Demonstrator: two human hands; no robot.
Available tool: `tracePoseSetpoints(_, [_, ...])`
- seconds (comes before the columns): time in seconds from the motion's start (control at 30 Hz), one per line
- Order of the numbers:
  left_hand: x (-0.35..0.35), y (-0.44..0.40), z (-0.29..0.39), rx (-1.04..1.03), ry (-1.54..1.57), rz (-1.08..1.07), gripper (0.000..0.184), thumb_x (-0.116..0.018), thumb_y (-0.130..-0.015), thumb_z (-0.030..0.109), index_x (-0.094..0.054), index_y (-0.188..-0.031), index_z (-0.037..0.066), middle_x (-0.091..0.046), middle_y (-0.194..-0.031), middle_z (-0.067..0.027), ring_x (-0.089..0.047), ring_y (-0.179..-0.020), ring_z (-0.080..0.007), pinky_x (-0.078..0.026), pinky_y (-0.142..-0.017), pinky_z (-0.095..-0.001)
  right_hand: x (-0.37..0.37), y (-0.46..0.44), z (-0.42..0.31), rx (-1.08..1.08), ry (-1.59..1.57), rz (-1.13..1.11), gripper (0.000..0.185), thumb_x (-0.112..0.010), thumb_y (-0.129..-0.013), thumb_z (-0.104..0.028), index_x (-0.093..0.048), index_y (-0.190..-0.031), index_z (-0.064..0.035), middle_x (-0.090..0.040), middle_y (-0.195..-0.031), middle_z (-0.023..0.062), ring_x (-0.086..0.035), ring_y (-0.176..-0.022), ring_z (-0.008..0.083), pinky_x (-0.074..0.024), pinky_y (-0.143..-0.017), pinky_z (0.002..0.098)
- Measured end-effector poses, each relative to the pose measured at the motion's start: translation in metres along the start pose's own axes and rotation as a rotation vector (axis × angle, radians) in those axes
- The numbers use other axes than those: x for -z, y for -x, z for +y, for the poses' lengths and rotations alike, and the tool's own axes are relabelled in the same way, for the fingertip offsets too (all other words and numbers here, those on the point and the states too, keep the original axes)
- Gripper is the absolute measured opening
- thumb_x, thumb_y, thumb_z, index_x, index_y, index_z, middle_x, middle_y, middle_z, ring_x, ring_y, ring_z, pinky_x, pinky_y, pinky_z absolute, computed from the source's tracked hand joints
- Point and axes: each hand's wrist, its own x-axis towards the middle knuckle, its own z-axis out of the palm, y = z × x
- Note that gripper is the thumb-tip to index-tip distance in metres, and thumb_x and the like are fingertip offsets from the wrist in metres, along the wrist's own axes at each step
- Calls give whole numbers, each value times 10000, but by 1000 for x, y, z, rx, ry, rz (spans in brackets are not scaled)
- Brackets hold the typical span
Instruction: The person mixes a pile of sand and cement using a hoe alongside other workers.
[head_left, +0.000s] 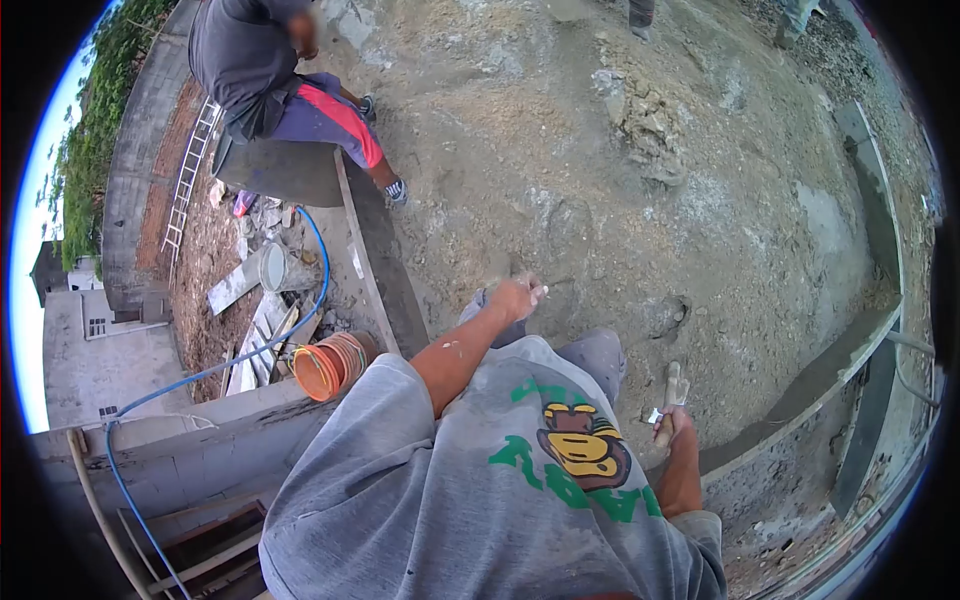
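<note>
My left hand (518, 298) is held in front of my body over the rough grey ground, its fingers drawn together. Something small and pale shows at the fingertips, too small to make out. On the right, my right hand (682, 428) is closed round a mortar-smeared hand tool (675, 385), low beside my body. Part of the tool is hidden by the fingers. Below both hands lies uneven, damp-looking mortar or soil (560, 215).
A person (250, 70) sits on a ledge at the upper left. Orange buckets (318, 373), a pale bucket (285, 270), a blue hose (230, 368) and a ladder (190, 180) are at the left. A raised concrete edge (840, 375) runs along the right.
</note>
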Motion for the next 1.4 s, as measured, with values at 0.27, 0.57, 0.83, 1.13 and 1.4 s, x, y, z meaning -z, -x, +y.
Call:
tracePoseSetpoints(0.27, [28, -78, -88, 113, 304, -234, 394, -525, -860, 435, -573, -926, 50, -640, -778, -120, -626, -688, -242, -483, -620, -355, -144, 101, -30, 119, 138, 88, 91, -539, -667, -130, -518, -727, -66, -510, -591, 59, -511, -451, 215, -453, -418, 392])
tracePoseSetpoints(0.57, [113, -222, -67, 325, 430, -775, 869, -441, -760, 722, -425, -1289, 33, -616, -1049, -149, -628, -867, -259, -517, -674, -397, -447, 228, -99, 466, 71, -13, 376, -626, -645, -87, -467, -974, -1, -527, -621, 69, -534, -451, 165, -453, -414, 285])
tracePoseSetpoints(0.83, [315, -415, -37, 104, 1169, -62, 293, -698, -787, 228, -529, -926, 32, -539, -669, -53, -562, -504, -165, -479, -410, -296, -608, 168, -227, 880, 545, -98, 557, -659, -647, -98, -429, -1144, 7, -505, -739, 53, -516, -614, 145, -440, -529, 291])
tracePoseSetpoints(1.13, [152, -592, -231, 131, 531, 236, 134, -565, -815, 145, -583, -800, 13, -564, -641, -56, -552, -497, -164, -467, -463, -321, -635, -155, -220, 642, 217, -462, 514, -656, -642, -108, -461, -1104, 3, -528, -705, 44, -510, -513, 116, -416, -452, 287])
tracePoseSetpoints(1.4, [-97, -411, -231, 536, 978, -9, 121, -569, -805, 169, -551, -755, 61, -510, -604, -20, -522, -479, -157, -444, -441, -308, -430, -93, -98, 501, 628, -116, 386, -643, -658, -205, -524, -960, 4, -556, -725, 149, -551, -660, 255, -452, -626, 349])
